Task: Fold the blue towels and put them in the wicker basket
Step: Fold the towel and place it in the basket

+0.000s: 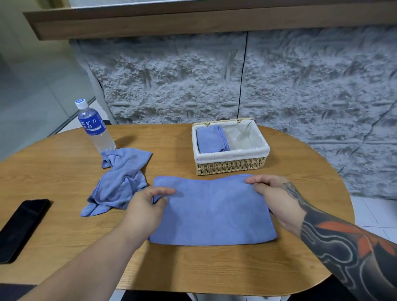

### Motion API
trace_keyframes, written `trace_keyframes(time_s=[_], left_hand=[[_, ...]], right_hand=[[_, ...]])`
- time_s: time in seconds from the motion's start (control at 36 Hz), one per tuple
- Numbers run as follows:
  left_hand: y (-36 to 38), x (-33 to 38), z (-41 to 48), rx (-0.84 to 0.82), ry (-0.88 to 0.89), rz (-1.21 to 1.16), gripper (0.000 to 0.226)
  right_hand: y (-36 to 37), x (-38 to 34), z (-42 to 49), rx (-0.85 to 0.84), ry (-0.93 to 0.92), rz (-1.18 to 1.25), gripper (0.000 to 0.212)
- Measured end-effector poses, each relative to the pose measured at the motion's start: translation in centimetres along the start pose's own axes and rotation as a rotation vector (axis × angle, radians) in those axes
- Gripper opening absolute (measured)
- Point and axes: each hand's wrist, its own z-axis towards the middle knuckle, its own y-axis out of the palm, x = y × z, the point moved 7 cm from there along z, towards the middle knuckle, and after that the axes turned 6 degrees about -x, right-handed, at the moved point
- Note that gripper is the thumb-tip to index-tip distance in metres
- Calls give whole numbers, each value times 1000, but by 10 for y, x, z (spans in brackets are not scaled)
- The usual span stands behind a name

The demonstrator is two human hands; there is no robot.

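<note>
A blue towel point(213, 210) lies flat on the wooden table, folded into a rectangle. My left hand point(147, 206) pinches its far left edge and my right hand point(273, 197) pinches its far right corner. A second blue towel point(120, 182) lies crumpled to the left. Behind them stands the wicker basket point(230, 166) with a white cloth liner. A folded blue towel point(211, 139) lies in its left half.
A water bottle point(93, 127) with a blue label stands at the back left, touching the crumpled towel. A black phone point(18, 228) lies flat near the table's left edge. A rough grey stone wall point(280, 80) rises right behind the table point(197, 267).
</note>
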Motion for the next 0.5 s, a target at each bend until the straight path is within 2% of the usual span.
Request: trace_keyframes(time_s=[0.06,0.19,0.36,0.5], left_hand=[[2,8,-1,-33,48,126,31],[16,36,-9,-123,198,342,49],[41,64,-16,-219,223,362,67],[63,86,-24,-272,189,296,75]], right_hand=[[3,-10,-5,-20,-44,-105,24],[21,-30,-16,-136,-99,-170,48],[47,-50,-24,-164,-129,-234,66],[58,-60,-26,-154,-133,-197,65]])
